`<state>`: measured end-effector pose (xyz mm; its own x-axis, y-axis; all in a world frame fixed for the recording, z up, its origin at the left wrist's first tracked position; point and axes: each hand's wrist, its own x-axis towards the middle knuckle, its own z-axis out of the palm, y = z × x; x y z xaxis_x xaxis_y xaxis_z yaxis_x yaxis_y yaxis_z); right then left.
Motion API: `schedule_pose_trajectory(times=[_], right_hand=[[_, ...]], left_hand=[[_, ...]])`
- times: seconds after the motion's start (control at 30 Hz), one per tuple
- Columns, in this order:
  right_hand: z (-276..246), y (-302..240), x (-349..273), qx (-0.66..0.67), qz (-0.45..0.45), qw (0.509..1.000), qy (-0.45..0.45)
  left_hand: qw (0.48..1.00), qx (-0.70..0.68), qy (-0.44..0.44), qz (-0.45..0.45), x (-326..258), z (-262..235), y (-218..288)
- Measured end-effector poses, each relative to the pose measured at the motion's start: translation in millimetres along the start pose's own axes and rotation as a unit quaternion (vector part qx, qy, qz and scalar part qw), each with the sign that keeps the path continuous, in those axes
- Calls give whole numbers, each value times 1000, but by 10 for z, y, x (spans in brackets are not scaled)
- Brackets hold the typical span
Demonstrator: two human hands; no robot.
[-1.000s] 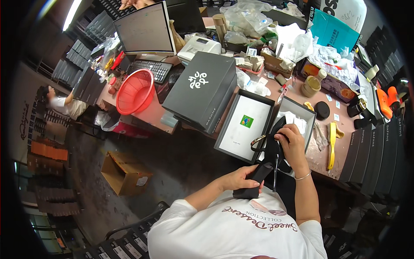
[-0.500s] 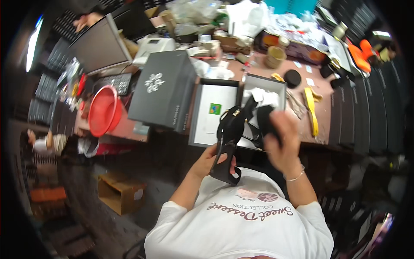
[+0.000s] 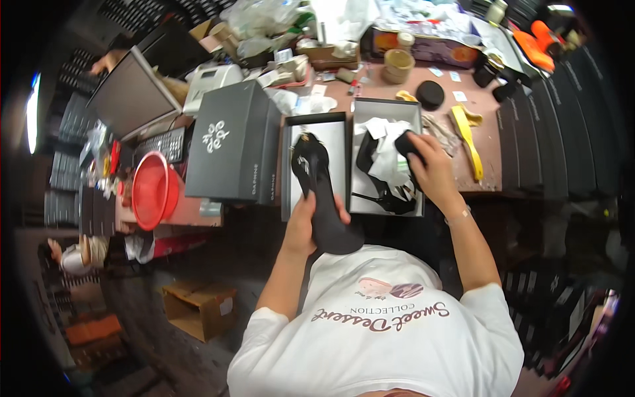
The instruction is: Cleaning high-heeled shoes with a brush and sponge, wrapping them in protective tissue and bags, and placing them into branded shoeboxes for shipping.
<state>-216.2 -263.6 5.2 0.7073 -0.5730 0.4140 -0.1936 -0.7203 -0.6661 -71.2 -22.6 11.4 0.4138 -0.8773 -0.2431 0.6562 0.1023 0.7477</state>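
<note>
A black high-heeled shoe is held sole-up over the near edge of the desk, its toe end toward six o'clock above the person's white shirt and its strap end toward twelve, lying across the open box lid. The left hand is clamped around the shoe's middle, fingers wrapped over the sole. At three o'clock from the shoe, just beside the lid, stands the open shoe box, lined with white tissue paper and holding a second black shoe whose straps show at the box's near end. The right hand reaches into this box at its three o'clock side, fingers closed on a dark, rounded piece against the tissue; what that piece is cannot be told. At nine o'clock from the lid a large black box with a white emblem lies tilted on the desk, and further toward nine sits a red plastic basket. At two o'clock from the shoe box lie a yellow shoehorn and a round black disc. A monitor stands at ten o'clock, and a cardboard box rests on the floor at seven o'clock.
</note>
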Motion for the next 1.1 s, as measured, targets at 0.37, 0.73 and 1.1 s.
schedule_pose_trajectory(times=[0.37, 0.73, 1.1], right_hand=[[431, -884, -716, 1, -271, 953, -136], [-208, 1090, 366, -157, 31, 984, 81], [588, 995, 381, -476, -128, 830, -263]], left_hand=[[977, -140, 162, 19, 535, -87, 80], [981, 66, 162, 82, 517, -108, 199], [963, -251, -75, 71, 575, -118, 165]])
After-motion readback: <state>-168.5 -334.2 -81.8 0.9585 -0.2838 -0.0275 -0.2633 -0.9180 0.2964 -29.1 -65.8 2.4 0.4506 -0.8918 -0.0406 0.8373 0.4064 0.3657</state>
